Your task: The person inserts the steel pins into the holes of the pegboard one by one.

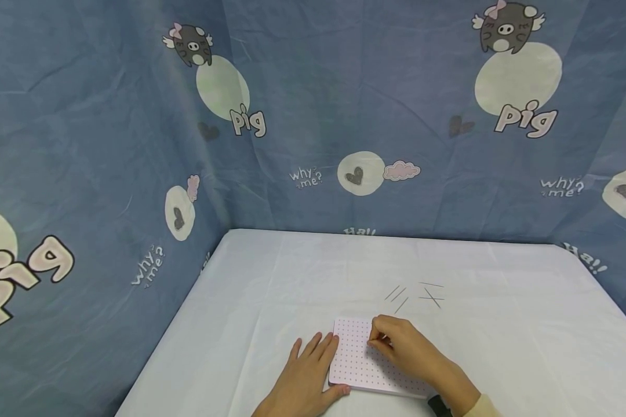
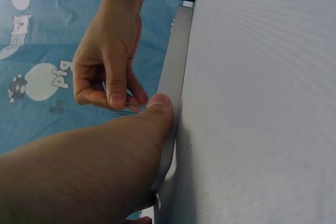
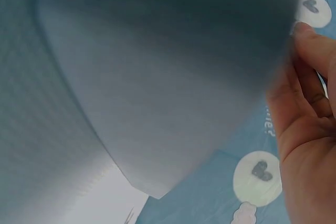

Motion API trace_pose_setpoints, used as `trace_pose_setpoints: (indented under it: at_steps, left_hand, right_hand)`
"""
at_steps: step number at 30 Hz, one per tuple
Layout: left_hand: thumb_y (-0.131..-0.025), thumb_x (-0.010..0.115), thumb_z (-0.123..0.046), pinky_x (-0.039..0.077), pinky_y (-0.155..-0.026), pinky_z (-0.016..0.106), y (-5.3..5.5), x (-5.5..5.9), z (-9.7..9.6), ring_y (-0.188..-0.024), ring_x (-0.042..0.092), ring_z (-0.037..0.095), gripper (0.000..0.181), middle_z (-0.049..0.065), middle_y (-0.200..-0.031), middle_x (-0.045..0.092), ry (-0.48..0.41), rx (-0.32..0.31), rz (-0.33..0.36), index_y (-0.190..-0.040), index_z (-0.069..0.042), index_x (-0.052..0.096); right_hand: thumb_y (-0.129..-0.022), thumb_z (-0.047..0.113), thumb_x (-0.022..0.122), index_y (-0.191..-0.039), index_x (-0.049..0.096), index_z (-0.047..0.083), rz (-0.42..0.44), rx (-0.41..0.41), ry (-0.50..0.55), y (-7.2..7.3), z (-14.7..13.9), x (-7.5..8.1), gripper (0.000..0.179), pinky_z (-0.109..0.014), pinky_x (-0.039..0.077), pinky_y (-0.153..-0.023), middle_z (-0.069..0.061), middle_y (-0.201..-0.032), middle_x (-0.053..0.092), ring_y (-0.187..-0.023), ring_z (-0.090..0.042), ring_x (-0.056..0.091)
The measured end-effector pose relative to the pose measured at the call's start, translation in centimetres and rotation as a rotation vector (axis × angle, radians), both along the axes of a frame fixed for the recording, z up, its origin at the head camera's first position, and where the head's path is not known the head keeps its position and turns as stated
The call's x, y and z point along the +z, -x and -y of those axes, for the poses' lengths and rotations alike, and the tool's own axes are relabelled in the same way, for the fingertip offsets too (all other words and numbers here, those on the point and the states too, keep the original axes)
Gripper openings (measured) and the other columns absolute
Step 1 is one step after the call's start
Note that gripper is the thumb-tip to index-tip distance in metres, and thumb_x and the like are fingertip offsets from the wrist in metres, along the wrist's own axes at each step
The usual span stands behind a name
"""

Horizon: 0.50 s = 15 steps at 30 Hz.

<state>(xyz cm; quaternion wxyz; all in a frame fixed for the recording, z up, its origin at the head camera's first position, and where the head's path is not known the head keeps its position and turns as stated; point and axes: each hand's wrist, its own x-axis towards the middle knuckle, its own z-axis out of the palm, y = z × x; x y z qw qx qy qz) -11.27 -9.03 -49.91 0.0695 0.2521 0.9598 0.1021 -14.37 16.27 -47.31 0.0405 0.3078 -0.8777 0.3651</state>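
A whitish board (image 1: 352,353) with rows of small holes lies flat on the white table. My left hand (image 1: 305,379) rests at its left side, fingers straight along the edge and thumb against the front edge. Over the board, my right hand (image 1: 401,344) has its thumb and fingers pinched together. In the left wrist view, thin metal rods (image 2: 123,110) show at those pinched fingertips. The board's side (image 2: 176,56) stands out there beside the left thumb. Behind the board lie several loose thin dark rods (image 1: 432,299), some of them crossing.
The white tablecloth (image 1: 271,278) spreads out around the board. Blue cloth (image 1: 302,87) printed with pigs and hearts hangs behind and to the left. A dark strap (image 1: 439,405) sits at the right wrist, close to the board's front right corner.
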Motion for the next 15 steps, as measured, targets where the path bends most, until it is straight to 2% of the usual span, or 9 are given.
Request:
trace_pose_setpoints:
  at_steps: [6,15]
  left_hand:
    - [-0.089,0.054,-0.075,0.029,-0.119,0.065,0.07,0.01,-0.04,-0.153,0.035,0.033,0.098,0.007,-0.165,0.038,-0.005,0.006,0.016,-0.160,-0.012,0.032]
    - [-0.089,0.053,-0.075,0.028,-0.119,0.066,0.09,0.13,-0.01,-0.153,0.034,0.033,0.098,0.008,-0.165,0.038,-0.011,-0.002,0.021,-0.160,-0.012,0.032]
  right_hand:
    - [-0.091,0.005,0.074,-0.087,0.058,0.020,0.036,-0.004,-0.011,-0.03,-0.03,-0.01,0.022,-0.016,0.058,-0.077,0.012,-0.090,0.067,-0.088,0.001,0.066]
    - [-0.091,0.006,0.074,-0.087,0.058,0.021,0.045,-0.026,-0.019,-0.01,-0.09,-0.09,0.022,-0.016,0.058,-0.078,0.014,-0.090,0.067,-0.089,0.000,0.069]
